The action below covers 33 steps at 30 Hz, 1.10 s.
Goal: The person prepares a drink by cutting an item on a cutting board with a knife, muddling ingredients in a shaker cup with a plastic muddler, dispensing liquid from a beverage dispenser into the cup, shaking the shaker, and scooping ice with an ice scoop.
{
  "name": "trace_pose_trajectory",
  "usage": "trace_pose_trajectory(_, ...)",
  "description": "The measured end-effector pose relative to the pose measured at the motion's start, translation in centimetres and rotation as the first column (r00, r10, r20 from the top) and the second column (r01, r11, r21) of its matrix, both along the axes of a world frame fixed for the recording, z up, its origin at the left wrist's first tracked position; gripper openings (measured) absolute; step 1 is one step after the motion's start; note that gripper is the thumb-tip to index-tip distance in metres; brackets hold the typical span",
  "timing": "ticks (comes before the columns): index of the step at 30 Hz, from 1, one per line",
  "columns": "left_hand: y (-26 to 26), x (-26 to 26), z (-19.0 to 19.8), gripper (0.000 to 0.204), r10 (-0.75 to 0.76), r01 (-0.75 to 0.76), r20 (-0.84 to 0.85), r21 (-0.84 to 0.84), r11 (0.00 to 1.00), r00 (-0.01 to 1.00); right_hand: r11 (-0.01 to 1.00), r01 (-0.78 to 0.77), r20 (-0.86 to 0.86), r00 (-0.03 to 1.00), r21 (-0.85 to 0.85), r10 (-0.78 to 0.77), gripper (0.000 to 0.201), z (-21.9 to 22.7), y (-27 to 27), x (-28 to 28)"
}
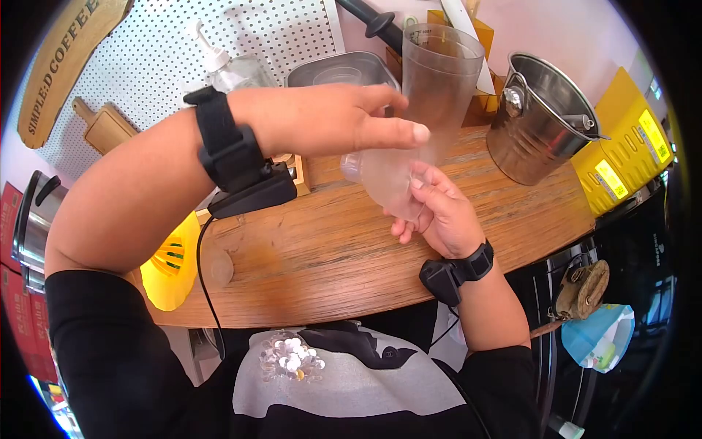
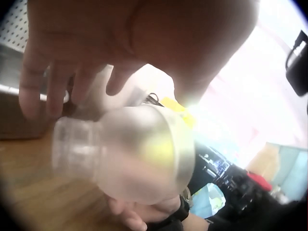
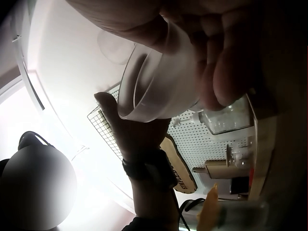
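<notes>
My right hand (image 1: 446, 219) pinches the wide rim of a frosted clear plastic piece, like a shaker top (image 1: 387, 183), between thumb and fingers. Its body is rounded and narrows to a short neck (image 2: 74, 147), which points left in the left wrist view. Over it hovers my left hand (image 1: 351, 121), fingers and thumb extended and spread apart, holding nothing. The open wide end of the shaker top (image 3: 154, 91) shows in the right wrist view. Just behind stands a tall frosted plastic cup (image 1: 442, 95), upright on the wooden counter (image 1: 329, 263).
To the right are a steel ice bucket (image 1: 515, 150) and a yellow stand (image 1: 632, 143). At left lie a yellow citrus squeezer (image 1: 172, 278) and a small clear disc (image 1: 219, 268). A pump bottle (image 1: 245, 72) and a metal tray (image 1: 300, 73) stand at the back.
</notes>
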<state>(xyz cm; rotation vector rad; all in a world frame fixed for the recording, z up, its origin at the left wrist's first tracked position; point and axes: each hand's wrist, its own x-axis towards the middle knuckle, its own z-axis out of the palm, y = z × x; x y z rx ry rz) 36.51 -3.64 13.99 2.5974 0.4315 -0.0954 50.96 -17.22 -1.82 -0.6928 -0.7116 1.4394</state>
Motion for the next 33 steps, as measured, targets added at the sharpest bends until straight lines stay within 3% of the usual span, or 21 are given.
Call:
trace_pose_trajectory(1, -0.6, 0.1, 0.0, 0.07, -0.004, 0.004, 0.002, -0.001, 1.0, 1.0, 1.0, -0.001, 0.012, 1.0, -0.02, 0.001, 0.042, 0.1, 0.0, 0.0)
trace_pose_trajectory(3, -1.8, 0.1, 0.2, 0.065, -0.12, 0.121, -0.025, 0.354, 0.927, 0.992, 1.0, -0.002, 0.024, 1.0, -0.003, 0.002, 0.043, -0.4, -0.1, 0.1)
trace_pose_trajectory(4, -2.4, 0.0, 0.3, 0.047, -0.119, 0.13, -0.053, 0.402, 0.906, 0.991, 1.0, -0.007, 0.033, 0.999, 0.016, 0.006, 0.043, -0.5, -0.1, 0.1)
trace_pose_trajectory(7, -1.6, 0.0, 0.6, 0.034, -0.054, 0.126, -0.16, 0.487, 0.864, 0.986, 1.0, -0.028, 0.094, 0.995, 0.015, 0.026, 0.045, 0.4, -0.3, -0.5)
trace_pose_trajectory(9, 0.0, -0.1, 0.8, 0.029, -0.076, 0.113, -0.094, 0.504, 0.856, 0.993, 0.999, -0.015, 0.079, 0.997, 0.037, 0.012, 0.045, 0.7, -0.3, -0.6)
trace_pose_trajectory(11, 2.6, 0.2, 1.5, 0.028, 0.048, 0.033, -0.159, 0.471, 0.882, 0.986, 0.998, 0.002, 0.06, 0.998, 0.057, -0.005, 0.046, 0.7, -0.2, -0.5)
trace_pose_trajectory(13, 6.9, 0.7, 2.1, 0.028, 0.014, 0.012, -0.048, 0.506, 0.863, 0.999, 1.0, 0.004, 0.11, 0.994, 0.021, -0.006, 0.045, 0.5, -0.2, -0.5)
trace_pose_trajectory(15, 9.3, 1.7, 2.9, 0.029, 0.176, -0.157, 0.013, 0.527, 0.835, 0.984, 1.0, -0.008, 0.136, 0.991, 0.01, 0.007, 0.043, 0.2, -0.1, -0.5)
trace_pose_trajectory(16, 10.1, 2.2, 3.0, 0.029, 0.176, -0.157, 0.014, 0.527, 0.835, 0.984, 1.0, -0.023, 0.166, 0.986, 0.004, 0.022, 0.041, 0.1, 0.0, -0.4)
trace_pose_trajectory(18, 11.6, 3.2, 2.4, 0.03, 0.456, -0.448, 0.073, 0.375, 0.812, 0.887, 1.0, -0.02, 0.167, 0.986, 0.01, 0.018, 0.039, 0.1, 0.0, -0.2)
trace_pose_trajectory(22, 16.3, 4.8, -0.9, 0.028, 0.544, -0.488, 0.019, 0.469, 0.736, 0.839, 1.0, -0.002, 0.156, 0.988, 0.029, -0.002, 0.035, 0.0, -0.1, 0.1)
trace_pose_trajectory(23, 18.0, 5.1, -2.0, 0.028, 0.542, -0.486, 0.018, 0.469, 0.738, 0.84, 1.0, 0.0, 0.156, 0.988, 0.029, -0.005, 0.035, 0.0, -0.1, 0.2)
trace_pose_trajectory(25, 22.0, 5.0, -4.8, 0.025, 0.365, -0.133, -0.148, 0.757, 0.64, 0.919, 0.999, -0.004, 0.141, 0.99, 0.034, -0.001, 0.034, 0.0, -0.1, 0.2)
trace_pose_trajectory(26, 23.9, 4.7, -6.2, 0.025, 0.377, -0.31, -0.011, 0.547, 0.778, 0.926, 0.999, -0.004, 0.142, 0.99, 0.033, -0.001, 0.034, 0.1, -0.1, 0.3)
trace_pose_trajectory(27, 22.4, 4.9, -5.6, 0.025, 0.378, -0.312, -0.011, 0.545, 0.778, 0.926, 1.0, -0.013, 0.138, 0.99, 0.028, 0.009, 0.033, 0.2, -0.1, 0.4)
trace_pose_trajectory(28, 19.5, 5.3, -4.4, 0.026, 0.55, -0.501, -0.038, 0.366, 0.785, 0.834, 0.999, -0.023, 0.135, 0.991, 0.022, 0.02, 0.032, 0.2, -0.2, 0.4)
trace_pose_trajectory(29, 17.9, 5.4, -3.7, 0.027, 0.693, -0.672, -0.103, 0.179, 0.719, 0.714, 0.999, -0.027, 0.136, 0.99, 0.019, 0.024, 0.032, 0.2, -0.1, 0.4)
trace_pose_trajectory(30, 18.4, 5.3, -3.8, 0.027, 0.695, -0.675, -0.104, 0.176, 0.717, 0.711, 1.0, -0.017, 0.142, 0.99, 0.014, 0.014, 0.032, 0.2, -0.1, 0.4)
trace_pose_trajectory(32, 19.9, 5.2, -3.9, 0.031, 0.527, -0.375, -0.206, 0.499, 0.782, 0.825, 1.0, -0.011, 0.153, 0.988, 0.009, 0.01, 0.031, 0.3, -0.1, 0.5)
trace_pose_trajectory(33, 19.2, 4.9, -3.3, 0.031, 0.532, -0.383, -0.205, 0.494, 0.781, 0.821, 1.0, 0.004, 0.156, 0.988, 0.001, -0.004, 0.031, 0.3, -0.1, 0.5)
